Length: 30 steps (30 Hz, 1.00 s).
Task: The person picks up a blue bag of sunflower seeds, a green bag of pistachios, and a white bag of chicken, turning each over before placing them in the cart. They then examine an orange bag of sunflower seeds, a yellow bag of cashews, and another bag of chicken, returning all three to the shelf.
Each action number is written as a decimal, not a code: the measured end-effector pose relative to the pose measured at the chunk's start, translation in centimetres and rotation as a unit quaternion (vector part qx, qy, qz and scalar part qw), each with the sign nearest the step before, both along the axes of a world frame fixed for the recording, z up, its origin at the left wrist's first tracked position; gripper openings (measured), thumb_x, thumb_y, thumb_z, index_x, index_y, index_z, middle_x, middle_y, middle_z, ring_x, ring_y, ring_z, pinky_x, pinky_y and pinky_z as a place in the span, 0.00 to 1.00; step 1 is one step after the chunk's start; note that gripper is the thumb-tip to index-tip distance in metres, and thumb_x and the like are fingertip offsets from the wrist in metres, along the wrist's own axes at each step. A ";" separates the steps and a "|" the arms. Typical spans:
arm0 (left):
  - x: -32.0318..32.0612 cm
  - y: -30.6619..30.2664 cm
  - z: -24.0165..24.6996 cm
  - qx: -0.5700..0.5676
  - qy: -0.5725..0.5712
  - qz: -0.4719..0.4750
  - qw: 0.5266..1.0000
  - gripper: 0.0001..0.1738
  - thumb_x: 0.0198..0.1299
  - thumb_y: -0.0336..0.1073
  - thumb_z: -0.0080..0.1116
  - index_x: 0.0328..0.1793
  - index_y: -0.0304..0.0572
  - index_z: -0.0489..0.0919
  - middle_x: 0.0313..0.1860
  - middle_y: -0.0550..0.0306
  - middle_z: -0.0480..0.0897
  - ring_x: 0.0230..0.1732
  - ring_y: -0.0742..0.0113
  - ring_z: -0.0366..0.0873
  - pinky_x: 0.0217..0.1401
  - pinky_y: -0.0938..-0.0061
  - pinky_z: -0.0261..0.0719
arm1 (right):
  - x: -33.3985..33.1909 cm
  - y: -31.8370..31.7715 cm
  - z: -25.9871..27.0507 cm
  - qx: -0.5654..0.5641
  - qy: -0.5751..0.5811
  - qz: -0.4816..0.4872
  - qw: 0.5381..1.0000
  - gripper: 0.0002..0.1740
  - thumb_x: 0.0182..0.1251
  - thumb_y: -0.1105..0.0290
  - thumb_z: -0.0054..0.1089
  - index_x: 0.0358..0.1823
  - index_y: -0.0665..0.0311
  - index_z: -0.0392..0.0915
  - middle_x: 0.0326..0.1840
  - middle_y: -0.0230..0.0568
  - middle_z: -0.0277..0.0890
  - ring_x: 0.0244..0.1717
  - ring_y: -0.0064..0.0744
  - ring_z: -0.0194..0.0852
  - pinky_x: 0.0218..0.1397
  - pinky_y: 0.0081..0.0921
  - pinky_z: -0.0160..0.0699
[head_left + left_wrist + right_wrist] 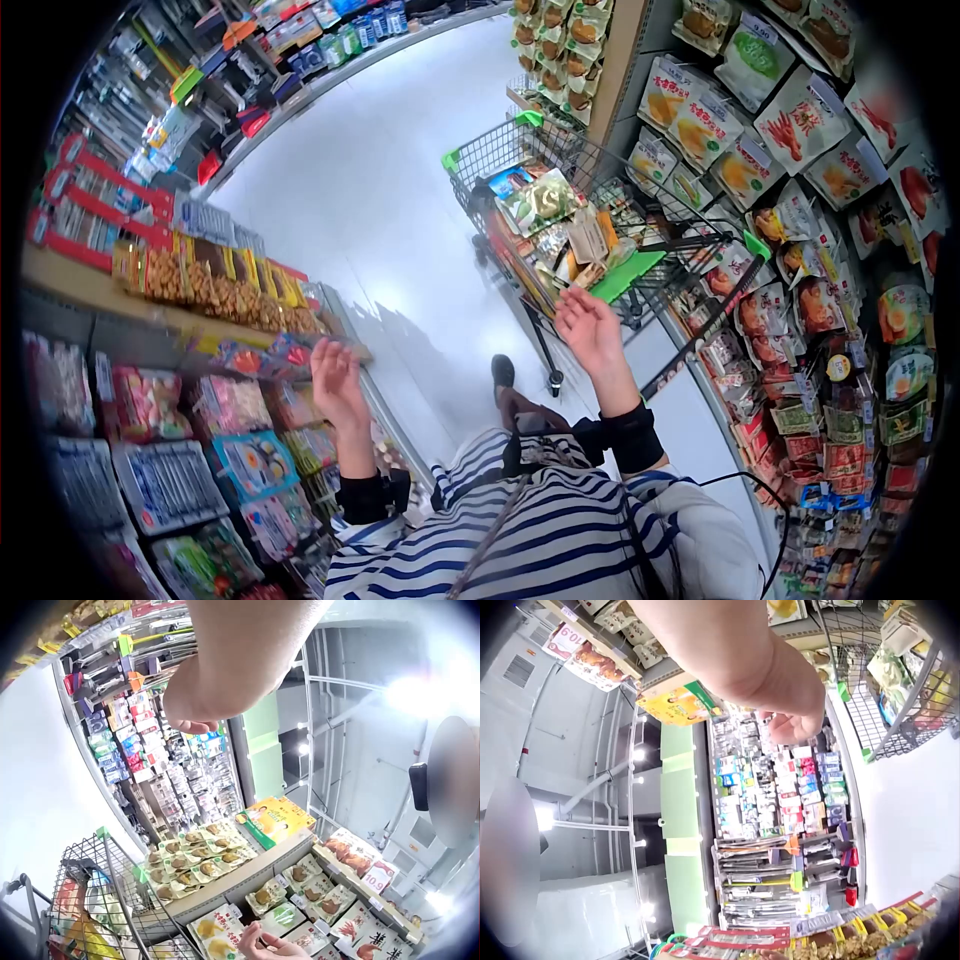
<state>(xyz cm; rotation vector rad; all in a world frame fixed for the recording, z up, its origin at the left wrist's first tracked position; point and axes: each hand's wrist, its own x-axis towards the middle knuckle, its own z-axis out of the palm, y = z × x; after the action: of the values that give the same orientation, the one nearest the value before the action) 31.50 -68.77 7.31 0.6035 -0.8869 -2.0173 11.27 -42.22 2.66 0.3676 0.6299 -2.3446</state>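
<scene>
Both hands are raised in front of the striped top and hold nothing. The left hand (340, 385) is near the shelf of packaged snacks (225, 280), fingers loosely bent; the left wrist view shows it (217, 682) from behind the wrist. The right hand (592, 335) is beside the lower end of the shopping cart (490, 165), apart from the green flap (628, 277) as far as can be told. Inside the cart lie several packets (550, 198). In the right wrist view the right hand (757, 682) has its fingers slightly curled.
Hanging food packets (790, 120) line the right side, and shelves of bagged goods (165, 480) stand on the left. A pale floor (390, 150) runs between them, with a shoe (502, 371) on it. A further rack (340, 45) stands across the far end.
</scene>
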 end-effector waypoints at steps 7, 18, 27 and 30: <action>-11.8 -5.1 0.2 -0.012 -0.042 -0.106 0.993 0.21 0.53 0.37 0.47 0.52 0.36 0.63 0.40 0.57 0.71 0.43 0.67 0.68 0.47 0.75 0.64 | -6.5 -2.6 -1.0 0.004 -0.028 -0.052 0.998 0.11 0.57 0.70 0.44 0.39 0.68 0.66 0.41 0.41 0.66 0.41 0.35 0.64 0.45 0.28 0.67; -30.4 -6.2 -0.7 -0.010 -0.054 -0.341 0.938 0.17 0.53 0.35 0.46 0.50 0.38 0.65 0.39 0.57 0.72 0.42 0.68 0.68 0.46 0.76 0.65 | -10.1 -0.2 -3.0 0.039 -0.072 -0.260 0.962 0.13 0.56 0.68 0.45 0.41 0.68 0.66 0.42 0.42 0.66 0.43 0.35 0.63 0.47 0.29 0.65; -46.3 -9.4 -4.6 -0.034 -0.153 -0.491 0.857 0.15 0.54 0.36 0.45 0.46 0.38 0.66 0.37 0.58 0.73 0.38 0.70 0.71 0.42 0.78 0.68 | -15.2 -4.3 -6.3 0.108 -0.129 -0.378 0.910 0.13 0.56 0.67 0.47 0.40 0.67 0.66 0.41 0.39 0.67 0.42 0.32 0.63 0.47 0.28 0.65; -50.7 -11.7 -6.4 -0.056 -0.189 -0.527 0.827 0.14 0.55 0.37 0.43 0.47 0.40 0.66 0.38 0.60 0.73 0.40 0.72 0.71 0.43 0.78 0.67 | -18.1 -6.0 -7.9 0.093 -0.156 -0.387 0.904 0.13 0.56 0.68 0.46 0.40 0.66 0.66 0.41 0.39 0.67 0.41 0.32 0.64 0.47 0.28 0.66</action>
<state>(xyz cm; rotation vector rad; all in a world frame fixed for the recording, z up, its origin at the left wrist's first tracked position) -19.19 -80.42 0.90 0.4841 -1.8638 -2.8131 -6.83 -48.20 -5.25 1.2476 0.6195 -2.8596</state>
